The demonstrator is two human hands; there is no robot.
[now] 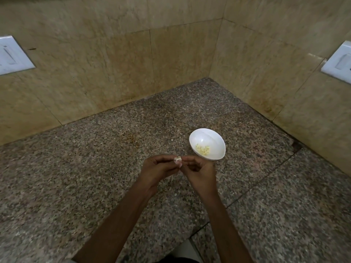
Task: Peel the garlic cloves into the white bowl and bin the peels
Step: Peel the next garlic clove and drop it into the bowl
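Two hands meet above a speckled granite counter (95, 168), fingertips together. The left hand (157, 168) and the right hand (199, 172) both have their fingers curled inward and pinch a small garlic clove (177, 159) between them. The clove shows as a pale lump at the point where thumbs and forefingers come together. A pale, pinkish scrap that looks like loose peel (179, 164) shows just below it between the hands, though it is too small and blurred to be sure.

The white bowl (207, 135) stands on the counter just beyond the right hand and slightly to its right, with its near rim close to the knuckles. A little heap of yellowish peeled garlic (202, 149) lies at the bowl's bottom.

The counter runs back into a corner of beige wall tiles (114, 63). One white switch plate (11, 54) sits on the left wall at the frame's edge, and a second switch plate (340, 61) sits on the right wall.
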